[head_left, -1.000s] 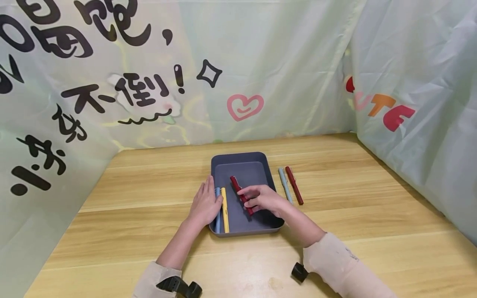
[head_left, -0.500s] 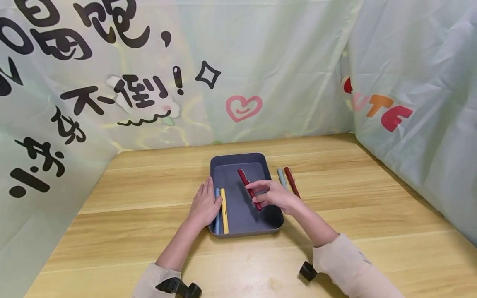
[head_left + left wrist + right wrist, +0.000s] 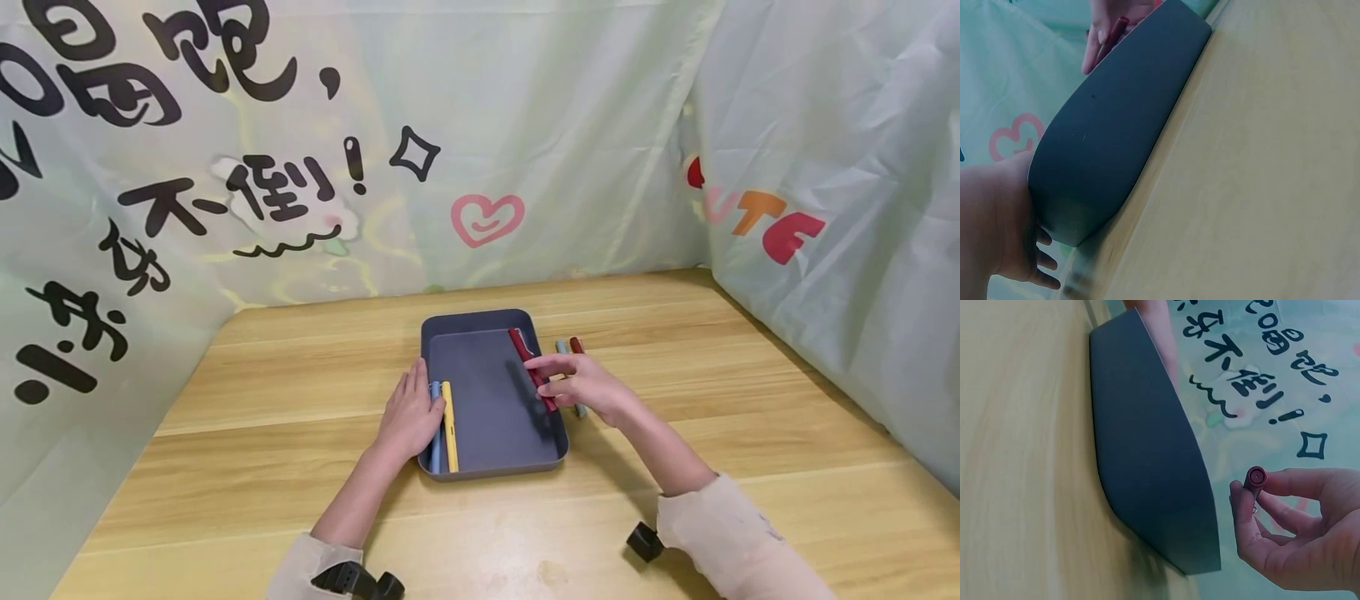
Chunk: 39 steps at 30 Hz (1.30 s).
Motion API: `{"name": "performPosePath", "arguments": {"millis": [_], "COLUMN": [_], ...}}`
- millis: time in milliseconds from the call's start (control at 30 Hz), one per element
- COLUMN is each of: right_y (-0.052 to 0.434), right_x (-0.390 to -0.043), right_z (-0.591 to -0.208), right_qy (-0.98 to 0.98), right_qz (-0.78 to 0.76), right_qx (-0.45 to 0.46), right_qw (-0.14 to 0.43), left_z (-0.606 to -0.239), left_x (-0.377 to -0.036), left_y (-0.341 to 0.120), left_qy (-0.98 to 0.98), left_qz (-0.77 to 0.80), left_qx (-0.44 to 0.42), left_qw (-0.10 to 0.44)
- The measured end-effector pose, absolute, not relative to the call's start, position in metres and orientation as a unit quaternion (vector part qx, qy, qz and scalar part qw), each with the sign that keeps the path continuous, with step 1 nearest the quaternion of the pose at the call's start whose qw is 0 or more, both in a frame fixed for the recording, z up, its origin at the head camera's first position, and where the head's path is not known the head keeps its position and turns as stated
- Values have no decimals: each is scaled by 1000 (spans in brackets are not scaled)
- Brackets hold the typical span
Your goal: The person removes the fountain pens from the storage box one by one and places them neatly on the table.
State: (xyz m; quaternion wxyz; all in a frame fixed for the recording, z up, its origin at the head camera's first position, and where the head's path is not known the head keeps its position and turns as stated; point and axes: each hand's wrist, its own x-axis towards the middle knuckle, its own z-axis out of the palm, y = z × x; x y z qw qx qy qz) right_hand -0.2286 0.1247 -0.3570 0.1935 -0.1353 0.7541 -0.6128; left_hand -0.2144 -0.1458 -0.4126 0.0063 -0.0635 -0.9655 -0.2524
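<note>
My right hand (image 3: pixel 588 386) pinches a dark red pen (image 3: pixel 521 342) between thumb and fingers, aslant along the right wall of a dark grey tray (image 3: pixel 487 400). In the right wrist view that pen's round end (image 3: pixel 1257 477) faces the camera, above the level of the tray's rim. With straight fingers, my left hand (image 3: pixel 411 412) rests against the tray's left side. Beside it, a blue pen (image 3: pixel 435 446) and a yellow pen (image 3: pixel 450 427) lie side by side in the tray, the blue one partly covered by the thumb.
Right of the tray on the wooden table (image 3: pixel 300 358) lie a light blue pen (image 3: pixel 561 346) and another dark red pen (image 3: pixel 577 344), both partly hidden behind my right hand. A printed curtain (image 3: pixel 585 167) encloses the table at the back and sides.
My right hand has carried the dark red pen rightward from the tray's middle to its right wall. The left hand and the pens beside it stay put.
</note>
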Motion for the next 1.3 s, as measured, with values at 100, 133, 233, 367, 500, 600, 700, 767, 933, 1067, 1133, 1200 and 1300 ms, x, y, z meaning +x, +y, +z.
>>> {"name": "performPosePath", "arguments": {"millis": [100,133,233,367,500,600,700,767,933,1067,1133,1200,1300], "right_y": [132,134,142,152,160,167,173,178,190,199,203,206,208], "right_x": [-229,-229,-230,-231,-232,-232,-232,-232,-232,-232,-232,-233,-236], "right_z": [-356,-356,-356,-357,-360,-362,-363,-364,-364,-366,-367,-368,-370], "right_qy": [758,761,767,770,770,765,760,759,762,767,767,768,772], "right_qz": [-610,-608,-602,-601,-603,-610,-618,-619,-617,-614,-615,-615,-611], "right_qx": [-130,-128,-125,-128,-129,-124,-120,-120,-122,-115,-110,-108,-102], "right_qw": [190,187,181,173,165,163,162,162,154,147,145,143,144], "left_z": [-413,-413,-413,-413,-414,-414,-415,-415,-413,-413,-413,-413,-414], "left_x": [-214,-214,-214,-214,-214,-214,-214,-214,-214,-214,-215,-215,-214], "left_y": [-146,-146,-146,-146,-146,-146,-146,-147,-147,-146,-146,-146,-146], "left_qy": [-966,-966,-965,-965,-966,-966,-966,-966,-966,-965,-965,-964,-964], "left_qz": [-252,-252,-254,-254,-252,-252,-251,-250,-249,-253,-255,-257,-259], "left_qx": [-64,-63,-62,-61,-62,-63,-64,-65,-65,-64,-64,-64,-64], "left_qw": [7,7,7,3,4,7,8,9,4,3,3,4,6]}}
